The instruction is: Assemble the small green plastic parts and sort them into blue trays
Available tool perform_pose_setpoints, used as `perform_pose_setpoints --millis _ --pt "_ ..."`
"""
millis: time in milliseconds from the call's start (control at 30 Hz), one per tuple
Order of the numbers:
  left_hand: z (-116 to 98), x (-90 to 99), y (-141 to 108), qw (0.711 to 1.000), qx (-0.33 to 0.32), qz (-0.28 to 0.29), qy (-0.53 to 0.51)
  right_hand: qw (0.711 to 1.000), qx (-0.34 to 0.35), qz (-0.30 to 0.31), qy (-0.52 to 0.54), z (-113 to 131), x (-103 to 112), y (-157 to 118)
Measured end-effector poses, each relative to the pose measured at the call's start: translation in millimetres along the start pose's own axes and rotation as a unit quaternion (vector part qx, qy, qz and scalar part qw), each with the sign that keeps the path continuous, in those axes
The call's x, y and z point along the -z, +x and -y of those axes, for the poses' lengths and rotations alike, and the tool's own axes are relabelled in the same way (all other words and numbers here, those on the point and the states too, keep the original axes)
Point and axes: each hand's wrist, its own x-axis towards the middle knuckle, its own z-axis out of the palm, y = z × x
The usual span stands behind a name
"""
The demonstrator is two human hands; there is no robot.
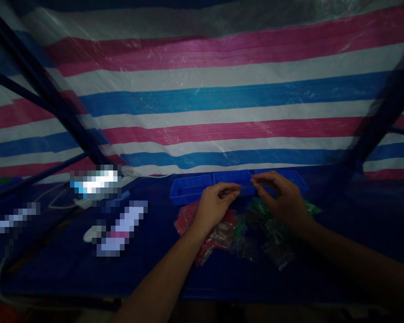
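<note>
My left hand [216, 202] hovers over a pile of red-edged clear plastic bags [188, 215], its thumb and fingertips pinched together. Facing it, my right hand [284, 199] is closed in a pinch above green-edged clear bags [272, 231]. A tiny dark bit shows at the right fingertips, but the dim light hides what either hand holds. Just behind the hands stand blue plastic bins in a row: a left bin [190, 183], a middle bin [230, 176] and a right bin [298, 179], partly covered by my right hand.
On the left of the dark blue table [70, 269] lie a white rounded object [90, 235], a blurred-out pale strip [124, 231] and a bright blurred-out device [96, 181] with white cables. Dark metal posts [70, 123] and a striped plastic sheet [222, 101] stand behind.
</note>
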Motion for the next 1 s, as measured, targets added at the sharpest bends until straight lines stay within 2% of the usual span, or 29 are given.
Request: perform_pose_setpoints --millis 200,400,667,833,1000 --pt "-1 -1.9 0 0.998 0.026 0.003 -0.065 1.0 0.003 -0.001 -0.001 1 0 0" --pt "-9 -0.8 -1 0.995 0.05 0.008 -0.08 1.0 0.002 -0.001 0.013 1 0 0" --pt "-8 -3.2 -1 0.989 0.077 -0.015 -0.124 1.0 0.031 0.003 0.006 9 2 0" --pt "-8 -3.6 0 0.989 0.075 -0.017 -0.123 0.997 0.069 -0.016 -0.026 18 5 2" --pt "-7 -3.9 -2 0.993 0.056 -0.003 -0.107 0.996 0.089 0.009 -0.02 22 6 2"
